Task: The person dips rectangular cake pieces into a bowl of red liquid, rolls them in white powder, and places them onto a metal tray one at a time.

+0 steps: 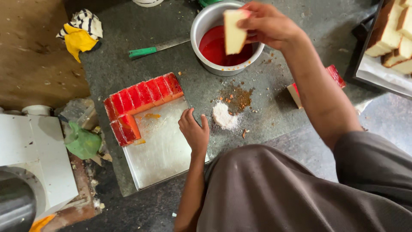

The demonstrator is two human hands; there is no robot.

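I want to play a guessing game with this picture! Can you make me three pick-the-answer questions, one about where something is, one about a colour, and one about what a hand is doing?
1. Where is the green-handled knife?
A. In the tray
B. On the dark counter, left of the bowl
C. In a hand

2. What colour is the liquid in the metal bowl?
A. Red
B. Blue
C. White

3. What is the right hand doing?
A. Resting flat
B. Holding a pale cake slice over the bowl
C. Gripping the knife

Answers: 1 B, it lies on the counter. 2 A, the bowl holds red. 3 B, fingers pinch the slice, while the left hand rests on the tray.
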